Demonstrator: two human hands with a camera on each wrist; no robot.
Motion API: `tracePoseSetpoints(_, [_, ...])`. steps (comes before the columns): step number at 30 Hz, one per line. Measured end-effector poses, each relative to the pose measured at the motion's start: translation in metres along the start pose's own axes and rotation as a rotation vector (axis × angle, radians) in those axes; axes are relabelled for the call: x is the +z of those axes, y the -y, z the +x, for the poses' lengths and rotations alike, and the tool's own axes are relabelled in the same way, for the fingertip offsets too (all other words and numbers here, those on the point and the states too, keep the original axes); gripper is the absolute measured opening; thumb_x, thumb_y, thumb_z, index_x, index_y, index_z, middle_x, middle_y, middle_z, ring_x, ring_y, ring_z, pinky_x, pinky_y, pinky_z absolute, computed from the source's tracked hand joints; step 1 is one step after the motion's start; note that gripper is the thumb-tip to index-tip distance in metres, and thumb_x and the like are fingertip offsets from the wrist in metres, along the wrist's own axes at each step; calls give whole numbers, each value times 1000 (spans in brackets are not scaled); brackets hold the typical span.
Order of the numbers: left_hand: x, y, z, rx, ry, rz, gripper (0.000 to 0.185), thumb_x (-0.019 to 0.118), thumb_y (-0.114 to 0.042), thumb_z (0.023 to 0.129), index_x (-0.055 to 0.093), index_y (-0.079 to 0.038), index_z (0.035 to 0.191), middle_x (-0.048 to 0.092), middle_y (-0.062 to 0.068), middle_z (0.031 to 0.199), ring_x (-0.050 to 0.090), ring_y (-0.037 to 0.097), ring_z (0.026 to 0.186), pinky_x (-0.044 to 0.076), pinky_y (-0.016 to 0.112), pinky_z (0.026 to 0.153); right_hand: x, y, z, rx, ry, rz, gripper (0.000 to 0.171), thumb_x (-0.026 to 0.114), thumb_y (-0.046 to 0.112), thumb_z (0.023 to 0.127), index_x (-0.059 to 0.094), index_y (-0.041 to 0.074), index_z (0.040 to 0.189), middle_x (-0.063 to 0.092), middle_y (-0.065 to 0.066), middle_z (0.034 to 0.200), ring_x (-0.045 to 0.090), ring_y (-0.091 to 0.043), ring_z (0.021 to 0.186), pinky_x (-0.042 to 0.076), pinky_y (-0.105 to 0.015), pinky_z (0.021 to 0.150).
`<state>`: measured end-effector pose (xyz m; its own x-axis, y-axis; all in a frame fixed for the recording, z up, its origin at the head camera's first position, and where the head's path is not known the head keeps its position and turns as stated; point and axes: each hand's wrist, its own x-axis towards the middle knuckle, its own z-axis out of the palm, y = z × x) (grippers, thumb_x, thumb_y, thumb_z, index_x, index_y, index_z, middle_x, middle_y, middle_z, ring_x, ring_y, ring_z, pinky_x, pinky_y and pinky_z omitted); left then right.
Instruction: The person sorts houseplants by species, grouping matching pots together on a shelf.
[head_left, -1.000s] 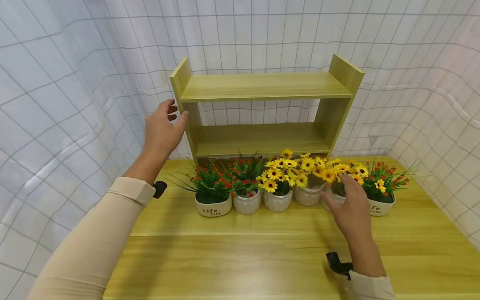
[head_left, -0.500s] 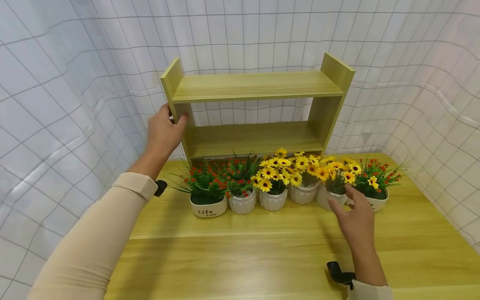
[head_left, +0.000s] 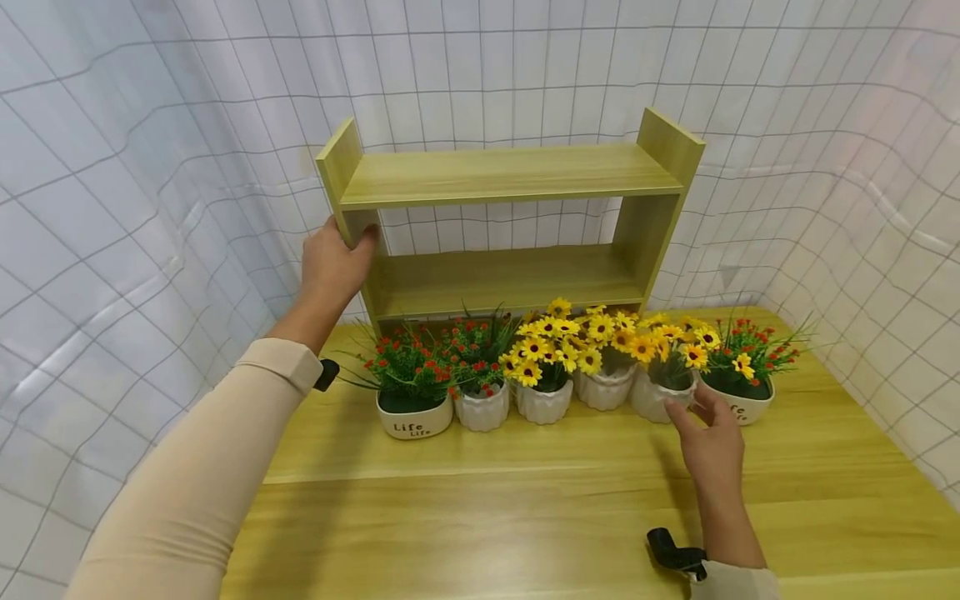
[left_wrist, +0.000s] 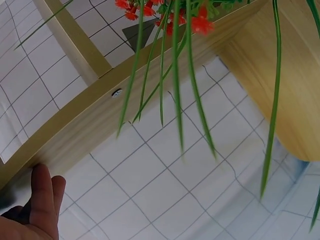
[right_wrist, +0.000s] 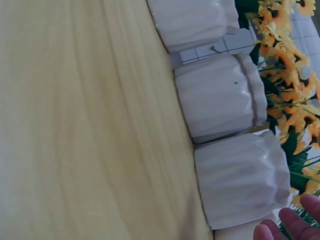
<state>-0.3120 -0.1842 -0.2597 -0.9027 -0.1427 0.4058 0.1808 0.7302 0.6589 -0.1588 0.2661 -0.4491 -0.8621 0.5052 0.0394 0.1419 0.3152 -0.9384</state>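
The left hand is gripping the shelf's left side panel, thumb wrapping round the front edge, up at ten o'clock. The right hand is reaching in at four o'clock, relaxed fingers touching a white flower pot between its neighbours in the row lining the table below the shelf.
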Motion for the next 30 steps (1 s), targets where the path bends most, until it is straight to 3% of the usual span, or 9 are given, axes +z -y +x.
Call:
tracePoseSetpoints(6, [3,4,1,15,-5,38,51,35,-42,104,58,1,117,65,26,95,64,38,84,48,47,67,5,-7,4,45,-13,21,76,68,42,93,38,4,151,41,-16,151,39,-34,137,42,-41,95])
tracePoseSetpoints(14, [9,12,1,62,-87,48,40,34,-37,104,48,-8,81,57,20,71,55,36,67,40,42,56,9,-10,9,45,9,66,80,69,39,93,31,3,153,34,-17,155,33,-34,142,38,-52,105])
tracePoseSetpoints(22, [17,14,1,73,-135,66,40,34,-37,104,47,-9,79,59,20,70,55,37,66,38,43,54,12,-13,15,8,27,81,81,69,32,94,25,4,156,28,-17,158,30,-36,143,36,-53,107])
tracePoseSetpoints(30, [20,15,1,85,-166,70,40,35,-37,104,47,-7,80,64,28,83,60,44,76,43,53,62,19,-14,19,-3,-2,92,83,70,29,94,23,1,156,31,-21,155,33,-39,140,34,-53,108])
